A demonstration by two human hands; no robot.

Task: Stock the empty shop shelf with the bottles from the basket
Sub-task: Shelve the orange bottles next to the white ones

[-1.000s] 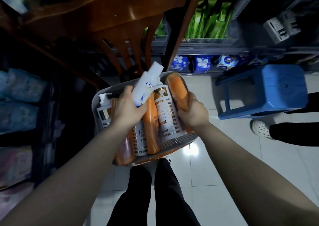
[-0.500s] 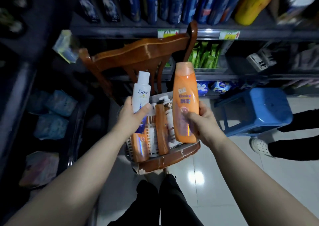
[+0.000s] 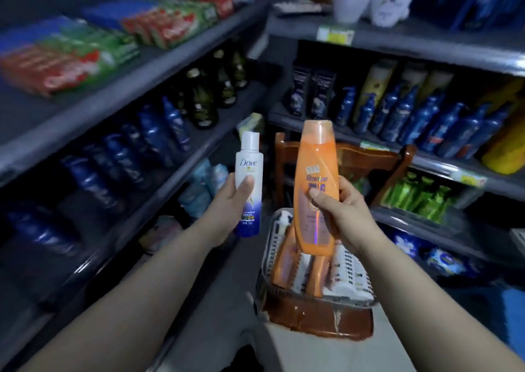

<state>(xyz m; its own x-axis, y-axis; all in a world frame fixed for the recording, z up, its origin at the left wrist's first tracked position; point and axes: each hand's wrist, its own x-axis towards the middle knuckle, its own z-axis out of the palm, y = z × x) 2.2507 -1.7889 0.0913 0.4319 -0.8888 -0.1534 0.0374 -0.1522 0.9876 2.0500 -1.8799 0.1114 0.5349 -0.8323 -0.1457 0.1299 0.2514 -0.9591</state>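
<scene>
Lifting two bottles out toward the shelves, one in each hand.
My left hand [image 3: 231, 202] wraps the white-and-blue Dove bottle [image 3: 249, 170]; my right hand [image 3: 339, 211] grips the orange Rejoice shampoo bottle [image 3: 315, 172]. Both are upright above the basket [image 3: 269, 255] on the wooden chair [image 3: 318, 320]. Next, I judge: find the bare shelf, which I can't make out from here, and stand them on it.

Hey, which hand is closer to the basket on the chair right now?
Right. The right hand, holding the orange bottle, is just above the basket; the left hand, holding the white bottle, is up and off to its left.
</scene>
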